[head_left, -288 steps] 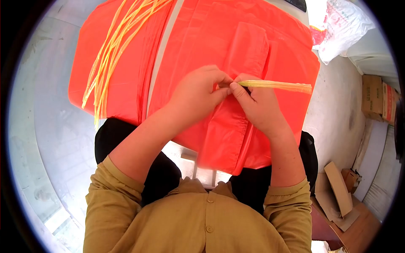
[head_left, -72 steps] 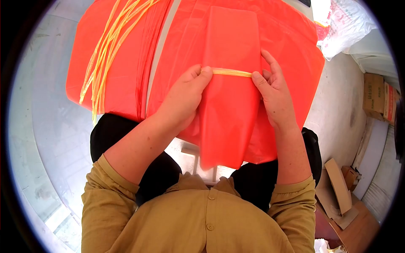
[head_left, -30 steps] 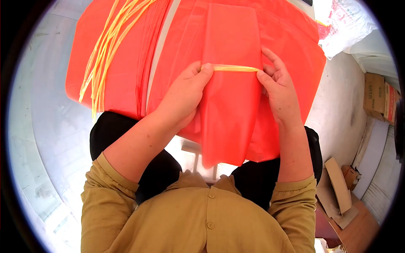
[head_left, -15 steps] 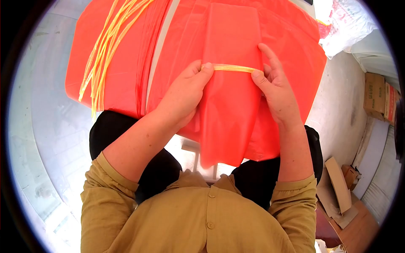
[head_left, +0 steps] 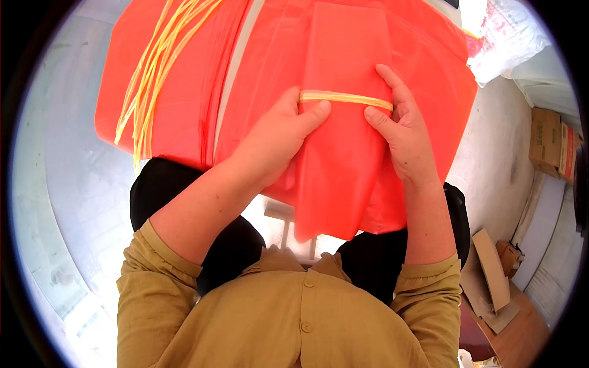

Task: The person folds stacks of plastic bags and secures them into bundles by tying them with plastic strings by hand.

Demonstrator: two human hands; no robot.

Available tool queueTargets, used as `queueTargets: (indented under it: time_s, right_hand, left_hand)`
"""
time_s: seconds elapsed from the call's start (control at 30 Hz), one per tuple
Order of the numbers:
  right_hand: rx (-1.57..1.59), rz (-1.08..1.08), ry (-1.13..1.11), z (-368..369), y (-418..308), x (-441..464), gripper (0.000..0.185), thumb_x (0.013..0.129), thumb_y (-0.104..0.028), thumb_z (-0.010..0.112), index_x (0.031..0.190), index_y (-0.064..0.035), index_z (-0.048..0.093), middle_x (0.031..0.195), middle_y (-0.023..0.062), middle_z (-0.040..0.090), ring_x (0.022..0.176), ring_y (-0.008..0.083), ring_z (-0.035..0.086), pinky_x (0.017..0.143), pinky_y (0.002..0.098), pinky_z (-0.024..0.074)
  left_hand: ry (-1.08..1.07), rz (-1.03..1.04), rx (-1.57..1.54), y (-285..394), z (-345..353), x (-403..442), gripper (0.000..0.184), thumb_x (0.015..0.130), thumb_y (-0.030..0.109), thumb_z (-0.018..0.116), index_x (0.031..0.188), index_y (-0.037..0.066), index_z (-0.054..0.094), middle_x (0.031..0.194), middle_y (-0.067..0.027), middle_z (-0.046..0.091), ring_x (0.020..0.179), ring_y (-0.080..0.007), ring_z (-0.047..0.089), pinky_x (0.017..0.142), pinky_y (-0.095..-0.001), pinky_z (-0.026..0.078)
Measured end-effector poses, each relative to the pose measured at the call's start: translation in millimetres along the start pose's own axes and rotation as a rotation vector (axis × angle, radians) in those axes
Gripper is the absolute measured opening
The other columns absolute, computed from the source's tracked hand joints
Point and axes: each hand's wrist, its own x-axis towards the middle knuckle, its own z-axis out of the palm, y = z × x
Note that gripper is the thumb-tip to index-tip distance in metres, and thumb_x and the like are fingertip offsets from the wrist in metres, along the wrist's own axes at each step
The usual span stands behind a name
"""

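A folded red plastic bundle (head_left: 340, 153) lies lengthwise in front of me, with a yellow strip (head_left: 346, 97) running across it. My left hand (head_left: 282, 132) grips the bundle's left edge, its thumb on top just below the strip. At the right edge my right hand (head_left: 405, 132) holds the bundle, thumb on top and index finger stretched upward. The undersides of both hands' grips are hidden. Beneath the bundle are wide red plastic sheets (head_left: 264, 67).
Loose yellow strips (head_left: 150, 80) lie on another red stack (head_left: 184, 110) at the left. A white plastic bag (head_left: 506, 40) is at the upper right. Cardboard boxes (head_left: 545, 141) stand at the far right, and an opened carton (head_left: 491, 276) sits lower right.
The yellow strip, earlier held bunched up, now lies across the folded bundle. Since the last frame, my left thumb has moved right, off the strip onto the red plastic; the bundle has shifted slightly right.
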Motion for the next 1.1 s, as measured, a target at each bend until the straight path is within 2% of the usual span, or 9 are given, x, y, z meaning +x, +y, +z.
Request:
queueTargets:
  time_s: [0.1, 0.2, 0.3, 0.4, 0.5, 0.8, 0.9, 1.0, 1.1]
  right_hand:
    - [-0.040, -0.009, 0.036, 1, -4, 0, 0.066, 0.097, 0.001, 0.065, 0.159, -0.0029, 0.042, 0.149, 0.0113, 0.056, 0.131, 0.0176, 0.056, 0.110, 0.0316, 0.0473]
    - [-0.012, 0.000, 0.056, -2, -3, 1, 0.067, 0.098, 0.001, 0.064, 0.160, -0.0032, 0.040, 0.149, 0.0117, 0.056, 0.130, 0.0174, 0.057, 0.110, 0.0312, 0.0475]
    - [0.003, 0.055, 0.102, -3, -8, 3, 0.068, 0.099, 0.000, 0.063, 0.161, -0.0037, 0.037, 0.148, 0.0118, 0.056, 0.128, 0.0173, 0.058, 0.109, 0.0309, 0.0478]
    - [0.022, 0.001, 0.068, -4, -3, 4, 0.068, 0.100, -0.002, 0.064, 0.162, -0.0031, 0.035, 0.150, 0.0117, 0.054, 0.128, 0.0173, 0.059, 0.109, 0.0311, 0.0476]
    - [-0.033, 0.042, 0.012, -5, -7, 4, 0.068, 0.103, -0.010, 0.064, 0.164, -0.0055, 0.035, 0.157, 0.0131, 0.048, 0.140, 0.0201, 0.051, 0.119, 0.0352, 0.0417]
    - [-0.099, 0.003, 0.020, -5, -7, 5, 0.065, 0.107, -0.018, 0.062, 0.165, -0.0066, 0.034, 0.160, 0.0120, 0.044, 0.144, 0.0195, 0.046, 0.121, 0.0358, 0.0376]
    - [-0.082, -0.016, 0.045, -5, -6, 5, 0.065, 0.106, -0.012, 0.062, 0.163, -0.0023, 0.034, 0.153, 0.0122, 0.051, 0.133, 0.0177, 0.055, 0.114, 0.0320, 0.0427]
    - [0.034, 0.078, 0.053, -8, -7, 6, 0.064, 0.106, -0.011, 0.062, 0.163, -0.0044, 0.035, 0.146, 0.0112, 0.057, 0.128, 0.0167, 0.057, 0.111, 0.0311, 0.0446]
    - [0.122, 0.085, 0.084, -6, -7, 6, 0.065, 0.104, -0.010, 0.063, 0.163, -0.0058, 0.036, 0.141, 0.0114, 0.060, 0.124, 0.0168, 0.058, 0.108, 0.0304, 0.0464]
  left_hand:
    - [-0.029, -0.005, 0.031, -1, -1, -2, 0.056, 0.107, 0.020, 0.065, 0.152, -0.003, 0.041, 0.141, -0.0149, 0.061, 0.128, -0.0210, 0.061, 0.108, -0.0378, 0.053]
    - [-0.031, -0.001, 0.106, -3, -1, -1, 0.061, 0.104, 0.016, 0.069, 0.153, -0.004, 0.038, 0.141, -0.0167, 0.060, 0.129, -0.0218, 0.061, 0.109, -0.0384, 0.053]
    - [-0.064, 0.004, 0.140, -2, 2, -4, 0.061, 0.102, 0.011, 0.069, 0.153, -0.004, 0.039, 0.142, -0.0167, 0.059, 0.128, -0.0218, 0.062, 0.108, -0.0382, 0.053]
    - [-0.063, 0.011, 0.147, -3, 1, -5, 0.060, 0.102, 0.009, 0.067, 0.153, -0.004, 0.039, 0.142, -0.0163, 0.060, 0.127, -0.0220, 0.063, 0.108, -0.0382, 0.054]
    - [-0.086, 0.026, 0.110, -7, -1, -4, 0.059, 0.102, 0.008, 0.067, 0.153, -0.004, 0.039, 0.142, -0.0160, 0.060, 0.127, -0.0219, 0.063, 0.108, -0.0380, 0.054]
    - [-0.062, 0.020, 0.094, -6, -2, -6, 0.059, 0.103, 0.009, 0.065, 0.154, -0.003, 0.039, 0.141, -0.0150, 0.060, 0.125, -0.0210, 0.063, 0.107, -0.0370, 0.054]
    - [-0.052, 0.030, 0.142, -2, -2, -8, 0.059, 0.103, 0.009, 0.065, 0.154, -0.002, 0.039, 0.140, -0.0148, 0.060, 0.124, -0.0203, 0.063, 0.105, -0.0363, 0.054]
    - [-0.044, 0.031, 0.216, 1, -3, -10, 0.060, 0.102, 0.009, 0.065, 0.155, -0.003, 0.038, 0.140, -0.0145, 0.060, 0.124, -0.0198, 0.063, 0.105, -0.0362, 0.054]
    - [-0.043, 0.038, 0.234, 4, -3, -15, 0.061, 0.102, 0.009, 0.065, 0.155, -0.003, 0.037, 0.140, -0.0146, 0.060, 0.125, -0.0200, 0.062, 0.106, -0.0366, 0.053]
